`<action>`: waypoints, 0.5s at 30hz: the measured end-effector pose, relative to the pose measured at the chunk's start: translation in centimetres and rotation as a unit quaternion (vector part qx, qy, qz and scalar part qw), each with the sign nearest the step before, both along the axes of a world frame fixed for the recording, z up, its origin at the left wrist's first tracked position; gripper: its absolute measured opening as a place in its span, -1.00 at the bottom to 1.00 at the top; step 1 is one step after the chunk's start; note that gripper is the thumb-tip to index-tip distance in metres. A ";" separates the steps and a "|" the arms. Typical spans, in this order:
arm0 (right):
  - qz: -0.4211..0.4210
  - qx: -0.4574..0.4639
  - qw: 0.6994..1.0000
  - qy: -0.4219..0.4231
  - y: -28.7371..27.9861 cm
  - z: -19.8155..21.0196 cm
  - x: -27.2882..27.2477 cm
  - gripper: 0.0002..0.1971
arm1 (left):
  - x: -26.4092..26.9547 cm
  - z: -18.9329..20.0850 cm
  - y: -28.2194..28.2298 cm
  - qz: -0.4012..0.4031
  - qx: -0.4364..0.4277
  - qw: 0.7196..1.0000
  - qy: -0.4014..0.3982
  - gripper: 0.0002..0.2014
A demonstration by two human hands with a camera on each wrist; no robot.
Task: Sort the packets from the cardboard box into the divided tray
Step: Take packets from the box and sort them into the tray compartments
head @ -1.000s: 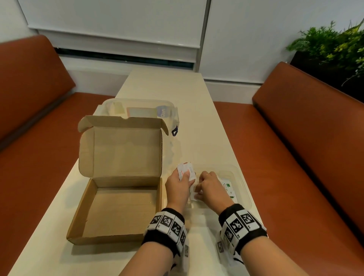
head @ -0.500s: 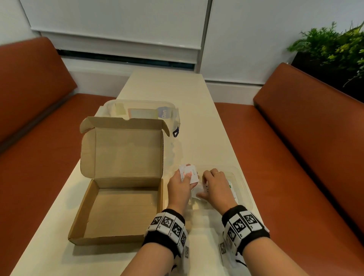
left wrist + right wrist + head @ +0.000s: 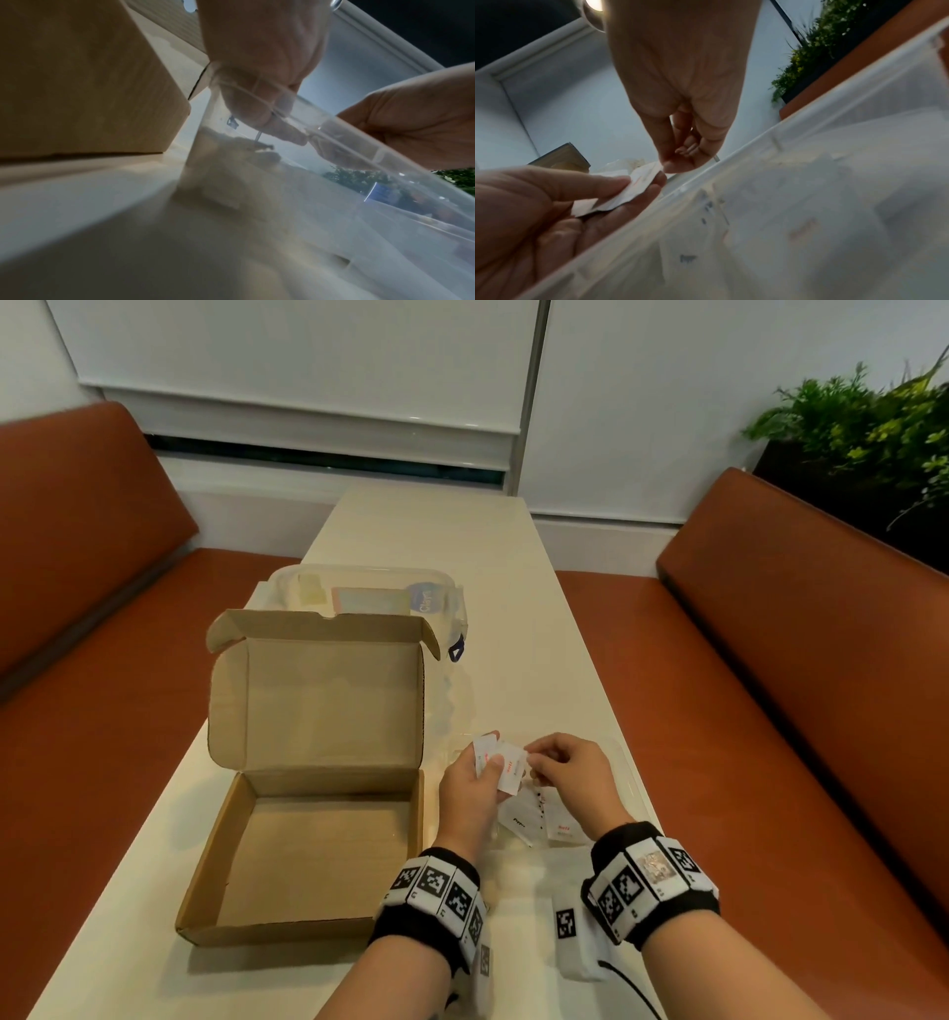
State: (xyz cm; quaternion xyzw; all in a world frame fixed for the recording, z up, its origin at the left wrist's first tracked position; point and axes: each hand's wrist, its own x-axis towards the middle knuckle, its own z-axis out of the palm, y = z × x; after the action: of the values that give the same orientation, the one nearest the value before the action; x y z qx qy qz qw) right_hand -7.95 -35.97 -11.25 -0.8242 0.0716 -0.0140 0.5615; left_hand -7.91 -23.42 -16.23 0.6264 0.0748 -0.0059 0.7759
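The left hand (image 3: 470, 785), thumb up, grips a small fan of white packets (image 3: 500, 762) between thumb and fingers. The right hand (image 3: 570, 775), fingers curled, pinches the right edge of one. Both hover over the clear divided tray (image 3: 634, 775), right of the open cardboard box (image 3: 308, 814), with more packets lying inside.

Head view evenly lit, sharp, edges bowed; wrist views dim, blurred, foreground out of focus
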 end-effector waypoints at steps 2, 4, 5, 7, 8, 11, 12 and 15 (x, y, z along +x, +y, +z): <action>-0.012 0.035 0.999 0.007 -0.1 0.0 -0.2 -0.91 | 0.0 -0.1 0.0 -0.004 0.011 1.000 0.001 -0.68; -0.005 0.049 0.999 0.012 0.1 0.1 -0.4 -0.93 | -0.1 -0.2 0.0 -0.012 0.010 1.000 0.000 -0.69; 0.007 0.035 0.999 0.015 0.1 0.1 -0.4 -0.92 | -0.1 -0.1 0.0 -0.016 0.006 1.000 -0.001 -0.69; 0.025 0.005 0.999 0.020 0.3 0.2 -0.4 -0.91 | -0.2 -0.1 0.0 -0.017 -0.006 1.000 -0.004 -0.70; 0.017 0.015 1.000 0.017 0.4 0.3 -0.4 -0.93 | -0.2 0.0 0.0 -0.013 -0.012 1.000 -0.006 -0.71; -0.054 0.134 0.989 0.006 0.2 0.5 -0.2 -0.97 | -0.3 0.1 0.0 -0.005 -0.026 1.000 -0.009 -0.81; -0.070 0.178 0.982 0.011 0.1 0.6 -0.2 -0.97 | -0.3 0.1 -0.1 -0.007 -0.027 1.000 -0.010 -0.83; -0.060 0.214 0.974 0.039 -0.2 0.7 -0.5 -0.96 | -0.2 -0.1 -0.1 -0.003 -0.018 1.000 -0.011 -0.83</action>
State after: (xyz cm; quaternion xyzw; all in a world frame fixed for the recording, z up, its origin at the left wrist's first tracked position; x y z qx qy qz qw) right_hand -8.50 -36.17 -10.50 -0.6791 0.1441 0.0006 0.7198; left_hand -8.10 -23.49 -16.34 0.6125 0.0639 -0.0026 0.7879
